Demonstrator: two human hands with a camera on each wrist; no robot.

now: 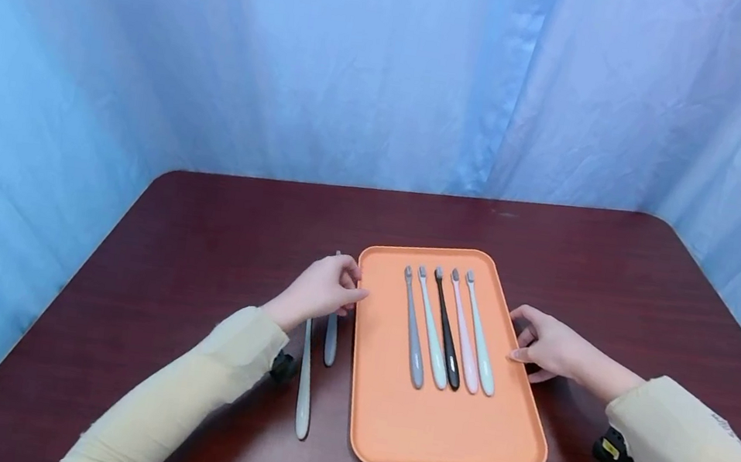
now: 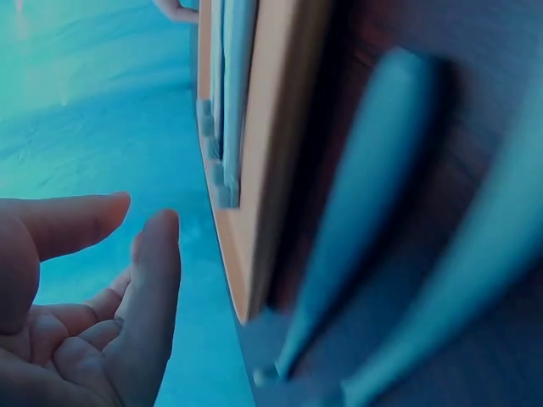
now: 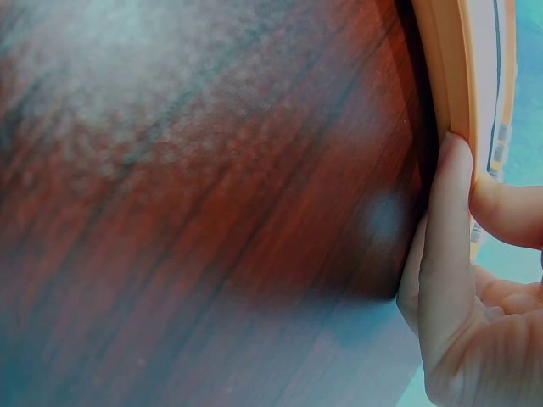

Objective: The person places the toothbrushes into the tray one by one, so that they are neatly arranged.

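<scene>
At about 9 o'clock from the tray, two loose toothbrushes lie on the dark wooden table (image 1: 200, 240): a long pale grey toothbrush (image 1: 305, 386) and, just beside it, a shorter blue-grey toothbrush (image 1: 331, 335) partly hidden under the left hand (image 1: 324, 287). That hand rests at the left rim of the orange tray (image 1: 442, 435); in the left wrist view its fingers (image 2: 153, 280) look relaxed and loosely spread, near the rim but not clamped on it, and whether a fingertip touches the blue-grey brush I cannot tell. On the tray, toward 12 o'clock, five toothbrushes lie side by side, heads away from the person: a grey toothbrush (image 1: 413, 330), a mint toothbrush (image 1: 430, 332), a black toothbrush (image 1: 446, 335), a pink toothbrush (image 1: 464, 337) and a pale green toothbrush (image 1: 481, 339), close together. At 3 o'clock the right hand (image 1: 548, 344) meets the tray's right rim; the right wrist view shows a finger (image 3: 445, 246) laid along the edge with the thumb near its top, a light contact more than a firm grasp. The risk, as I judge it, is an uneven lift or push: with the left side unheld, the tray could tilt or swivel and the smooth brushes slide together or roll off. A sideways nudge could also knock the two loose brushes on the table.
</scene>
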